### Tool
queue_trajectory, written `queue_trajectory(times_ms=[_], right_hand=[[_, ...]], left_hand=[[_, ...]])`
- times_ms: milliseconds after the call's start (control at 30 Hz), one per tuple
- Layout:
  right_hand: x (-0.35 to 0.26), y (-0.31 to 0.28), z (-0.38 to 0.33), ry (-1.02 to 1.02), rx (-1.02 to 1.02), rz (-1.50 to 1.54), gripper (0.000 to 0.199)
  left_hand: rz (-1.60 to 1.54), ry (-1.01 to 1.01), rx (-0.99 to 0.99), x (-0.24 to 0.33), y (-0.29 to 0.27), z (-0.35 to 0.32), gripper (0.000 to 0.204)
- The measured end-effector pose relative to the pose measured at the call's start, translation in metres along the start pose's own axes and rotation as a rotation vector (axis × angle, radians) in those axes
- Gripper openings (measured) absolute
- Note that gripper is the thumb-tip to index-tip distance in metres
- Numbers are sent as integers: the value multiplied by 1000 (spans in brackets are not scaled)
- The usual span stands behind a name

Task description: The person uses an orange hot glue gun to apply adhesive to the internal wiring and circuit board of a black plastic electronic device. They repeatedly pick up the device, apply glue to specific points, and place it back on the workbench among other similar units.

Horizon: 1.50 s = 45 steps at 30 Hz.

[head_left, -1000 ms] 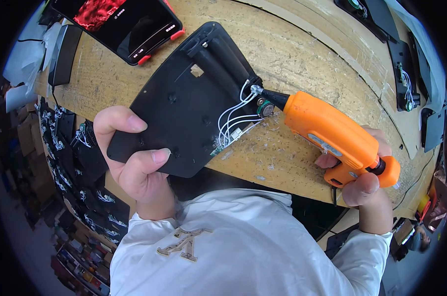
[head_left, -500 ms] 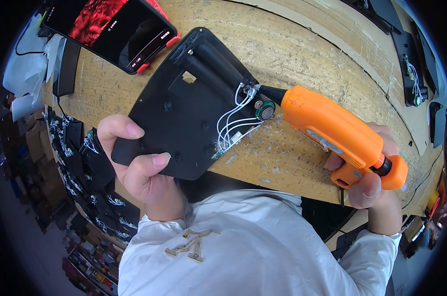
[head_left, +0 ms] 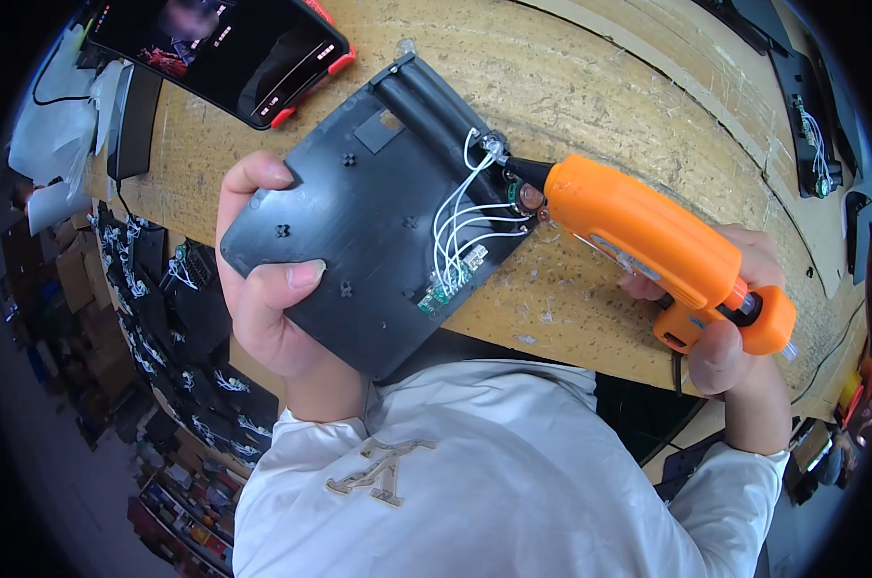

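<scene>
Beside black panel (head_left: 359,222), phone (head_left: 234,48), white wires (head_left: 465,222), wooden bench (head_left: 599,87)

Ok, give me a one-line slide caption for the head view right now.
Left hand steadies a black plastic panel on the wooden bench while the right hand aims an orange glue gun at its white wires.

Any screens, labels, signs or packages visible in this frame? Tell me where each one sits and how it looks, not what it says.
Phone: lying on the wooden bench at upper left, just beyond the black plastic panel; flat rectangle, red case edge, lit dark screen with blurred red and pale patches.
Label on the orange glue gun: narrow grey strip along the barrel side, in the right hand.
No signs or packages can be made out.
</scene>
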State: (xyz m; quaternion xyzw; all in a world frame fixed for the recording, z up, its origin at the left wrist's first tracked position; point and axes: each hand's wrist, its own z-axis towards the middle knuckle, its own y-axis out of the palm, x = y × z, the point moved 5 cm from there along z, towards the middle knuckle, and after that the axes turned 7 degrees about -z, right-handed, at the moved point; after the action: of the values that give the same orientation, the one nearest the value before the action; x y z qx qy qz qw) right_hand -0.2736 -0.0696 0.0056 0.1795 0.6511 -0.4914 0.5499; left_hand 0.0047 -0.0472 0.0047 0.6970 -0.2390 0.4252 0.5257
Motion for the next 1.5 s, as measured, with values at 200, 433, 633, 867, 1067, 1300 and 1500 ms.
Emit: queue_trajectory(times_ms=[200,433,633,867,1067,1300,1500], right_hand=[[-6,3,1,61,104,-17,65],[-8,2,4,21,45,-47,64],[-1,0,0,7,12,-40,66],[-5,1,2,62,68,-42,66],[-10,2,5,198,73,-9,69],[-5,6,0,210,59,169,80],[7,0,-18,261,111,520,89]], left_hand=[[-12,-17,-4,0,-3,1,55],[-14,-33,-11,1,-3,1,56],[-15,-44,-29,2,-2,2,55],[-13,-58,-100,3,-4,4,52],[50,-53,-65,5,-8,-1,53],[179,30,-122,25,17,-24,52],[320,101,-305,32,23,-26,51]])
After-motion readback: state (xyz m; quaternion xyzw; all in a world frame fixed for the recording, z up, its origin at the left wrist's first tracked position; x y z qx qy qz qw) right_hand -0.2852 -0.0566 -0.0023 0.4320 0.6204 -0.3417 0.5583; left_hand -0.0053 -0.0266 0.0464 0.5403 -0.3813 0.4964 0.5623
